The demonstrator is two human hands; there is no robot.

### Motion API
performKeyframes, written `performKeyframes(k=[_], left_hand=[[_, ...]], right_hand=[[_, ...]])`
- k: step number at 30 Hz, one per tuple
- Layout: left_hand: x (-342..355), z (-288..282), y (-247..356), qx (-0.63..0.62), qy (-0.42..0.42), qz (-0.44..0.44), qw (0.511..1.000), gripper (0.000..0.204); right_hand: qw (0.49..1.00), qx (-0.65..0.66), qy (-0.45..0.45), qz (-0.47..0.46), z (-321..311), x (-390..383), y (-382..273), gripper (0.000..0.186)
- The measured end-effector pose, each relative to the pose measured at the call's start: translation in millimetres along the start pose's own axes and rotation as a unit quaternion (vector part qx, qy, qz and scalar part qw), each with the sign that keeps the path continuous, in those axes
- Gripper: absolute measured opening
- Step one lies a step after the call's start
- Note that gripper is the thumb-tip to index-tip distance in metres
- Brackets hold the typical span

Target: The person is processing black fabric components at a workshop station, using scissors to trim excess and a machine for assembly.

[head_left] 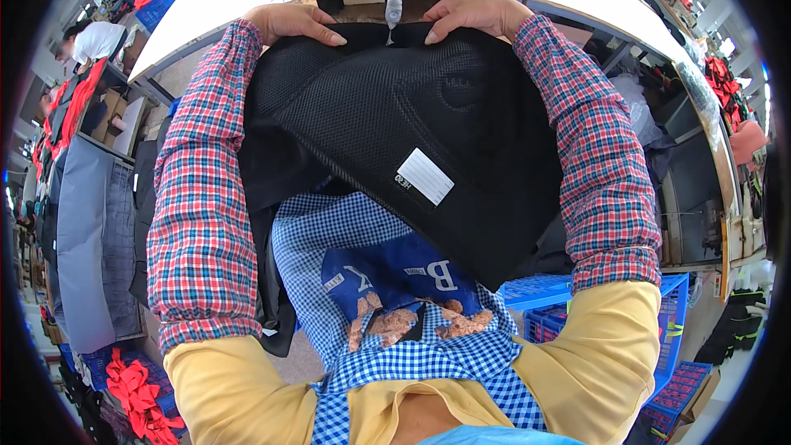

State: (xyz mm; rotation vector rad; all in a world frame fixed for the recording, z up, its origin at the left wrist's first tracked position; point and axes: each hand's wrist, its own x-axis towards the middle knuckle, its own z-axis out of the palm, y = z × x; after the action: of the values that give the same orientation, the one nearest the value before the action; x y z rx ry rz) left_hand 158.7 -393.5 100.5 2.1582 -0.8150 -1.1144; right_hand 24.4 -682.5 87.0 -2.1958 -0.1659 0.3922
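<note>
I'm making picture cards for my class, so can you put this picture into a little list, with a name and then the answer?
Left hand: fingers holding the far edge of the black fabric
Right hand: holding the same edge, farther right
Between the hands: a metal machine part
On the fabric: a white label
Clothes: blue-and-white checked apron, red-and-blue checked sleeves
Lower left: red cloth

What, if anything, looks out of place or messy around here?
The red fabric at the lower left looks untidy: it lies in a loose, crumpled heap rather than folded. The black mesh fabric held by the left fingers and right fingers shows no obvious damage.
</note>
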Motion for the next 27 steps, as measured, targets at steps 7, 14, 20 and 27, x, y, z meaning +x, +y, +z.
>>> performKeyframes(k=[7, 14, 20, 27], left_hand=[[7.3, -3.5, -7.4, 0.029, 0.034, 0.017, 0.999, 0.054], [8.6, -5.3, -6.1, 0.007, 0.009, -0.001, 1.000, 0.067], [6.7, -6.3, -7.0, 0.029, 0.010, 0.000, 1.000, 0.067], [6.8, -6.5, -6.5, 0.033, 0.029, 0.001, 0.999, 0.064]], right_hand=[[1.000, 0.019, -0.021, 0.012, -2.0, -3.1, -7.5, 0.054], [1.000, 0.000, -0.011, 0.016, -3.5, -5.1, -3.1, 0.071], [1.000, -0.029, 0.002, 0.000, 3.3, -16.3, -21.5, 0.045], [1.000, -0.019, -0.018, -0.001, -9.3, -11.4, -0.6, 0.037]])
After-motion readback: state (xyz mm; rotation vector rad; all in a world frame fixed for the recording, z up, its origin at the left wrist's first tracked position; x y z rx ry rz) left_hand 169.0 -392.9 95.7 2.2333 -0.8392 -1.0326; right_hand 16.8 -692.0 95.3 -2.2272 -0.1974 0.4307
